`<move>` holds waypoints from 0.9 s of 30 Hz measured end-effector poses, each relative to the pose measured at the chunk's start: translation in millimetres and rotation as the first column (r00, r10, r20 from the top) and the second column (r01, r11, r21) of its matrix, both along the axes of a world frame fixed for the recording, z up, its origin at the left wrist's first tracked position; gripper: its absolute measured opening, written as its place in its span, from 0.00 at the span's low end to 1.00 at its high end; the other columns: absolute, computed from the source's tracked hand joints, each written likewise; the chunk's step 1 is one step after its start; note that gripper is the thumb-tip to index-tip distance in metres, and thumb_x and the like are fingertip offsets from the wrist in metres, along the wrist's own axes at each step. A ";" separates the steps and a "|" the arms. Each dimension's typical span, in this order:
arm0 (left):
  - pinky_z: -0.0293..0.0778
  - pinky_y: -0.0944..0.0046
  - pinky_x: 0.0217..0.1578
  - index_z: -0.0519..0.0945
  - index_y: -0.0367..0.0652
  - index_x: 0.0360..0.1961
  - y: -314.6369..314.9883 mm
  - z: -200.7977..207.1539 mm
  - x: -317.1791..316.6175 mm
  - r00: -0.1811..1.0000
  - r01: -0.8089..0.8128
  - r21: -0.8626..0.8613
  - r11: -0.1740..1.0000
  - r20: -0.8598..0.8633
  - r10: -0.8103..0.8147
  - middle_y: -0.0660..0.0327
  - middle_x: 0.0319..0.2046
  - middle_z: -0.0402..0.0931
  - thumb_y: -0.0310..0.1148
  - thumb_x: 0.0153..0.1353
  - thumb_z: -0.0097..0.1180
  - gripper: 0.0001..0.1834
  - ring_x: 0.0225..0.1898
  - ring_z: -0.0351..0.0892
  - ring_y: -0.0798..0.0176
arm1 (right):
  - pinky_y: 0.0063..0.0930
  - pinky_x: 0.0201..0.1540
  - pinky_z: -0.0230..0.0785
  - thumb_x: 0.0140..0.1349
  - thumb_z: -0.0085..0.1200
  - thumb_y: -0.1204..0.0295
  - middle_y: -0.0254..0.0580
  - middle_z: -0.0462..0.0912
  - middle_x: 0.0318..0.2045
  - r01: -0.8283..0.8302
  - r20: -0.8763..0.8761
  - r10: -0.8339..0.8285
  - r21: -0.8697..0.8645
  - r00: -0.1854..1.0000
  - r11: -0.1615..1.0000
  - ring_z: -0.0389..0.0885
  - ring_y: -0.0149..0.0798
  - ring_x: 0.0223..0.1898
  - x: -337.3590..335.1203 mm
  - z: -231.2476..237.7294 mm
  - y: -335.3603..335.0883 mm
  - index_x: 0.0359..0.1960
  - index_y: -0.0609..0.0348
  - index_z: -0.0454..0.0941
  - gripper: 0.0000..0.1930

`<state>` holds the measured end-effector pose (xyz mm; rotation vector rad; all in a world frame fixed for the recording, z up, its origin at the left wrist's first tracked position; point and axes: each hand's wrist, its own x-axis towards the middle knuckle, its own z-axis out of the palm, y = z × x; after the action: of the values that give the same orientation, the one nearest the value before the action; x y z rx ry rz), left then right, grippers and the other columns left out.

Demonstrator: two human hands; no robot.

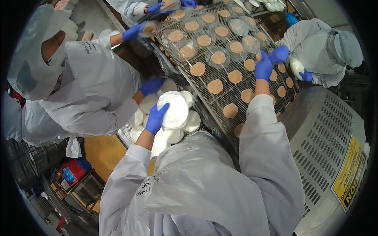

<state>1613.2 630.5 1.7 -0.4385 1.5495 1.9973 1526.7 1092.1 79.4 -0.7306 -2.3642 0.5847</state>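
Note:
My left hand [156, 118], in a blue glove, grips a stack of white round sheets [173, 109], the thumb lying on its edge. More piles of similar white discs [192, 121] rest below and around it. My right hand [264, 67], also gloved in blue, reaches far over a wire mesh conveyor belt [220, 84]. It is beside a flat round pinkish-brown patty [249, 65], and its fingertips are mostly hidden behind the back of the hand. Several such patties lie in rows on the belt, and some at the far end have clear round film about them.
Co-workers in white coats stand at the left [90, 74], the far side and the right [319, 51]. The right one's gloved hand [278, 54] is close to my right hand. A slotted metal guard [323, 145] with a yellow warning label rises at the near right.

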 end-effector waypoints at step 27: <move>0.73 0.65 0.43 0.72 0.32 0.52 163.0 168.5 40.3 0.996 -0.082 0.102 0.991 0.037 0.078 0.55 0.43 0.77 0.38 0.60 0.57 0.23 0.41 0.77 0.64 | 0.38 0.51 0.69 0.60 0.48 0.69 0.55 0.79 0.46 -0.209 0.301 0.182 0.058 0.936 0.976 0.78 0.47 0.47 63.1 95.8 98.7 0.48 0.64 0.74 0.17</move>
<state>1653.6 793.5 170.2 -0.4962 1.4217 2.1095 1589.8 1190.8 175.2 -0.5776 -2.7437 0.4745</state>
